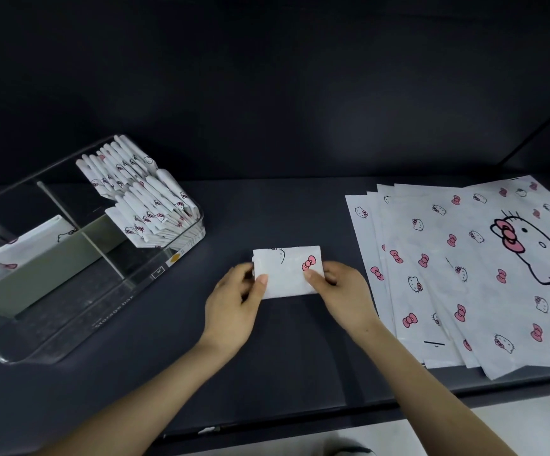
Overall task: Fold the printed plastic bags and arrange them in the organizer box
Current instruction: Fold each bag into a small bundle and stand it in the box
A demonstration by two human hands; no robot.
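At the far left a clear organizer box stands on the dark table, turned a little at an angle. Thin walls divide it into compartments, and a grey-green panel runs along its inside. In the left compartment lies one crumpled bag, white with a printed pattern. In the back right compartment a row of packed bags stands on edge, tightly one behind another, leaning toward the back. The near compartments of the box hold nothing that can be seen. A small yellow sticker sits on the right front corner of the box.

In the middle of the table, near the box but apart from it, lies the folded bag, a small white rectangle with a pink bow printed on it. The left hand pinches its left edge, the thumb on top and the fingers curled round the side. The right hand holds the right edge in the same way, its thumb pressing just under the pink bow.

At the right, a fanned stack of flat bags lies spread on the table, not folded. They are white with small pink bows and cat faces, and the top one shows one large cat face. The stack reaches to the near edge of the table.
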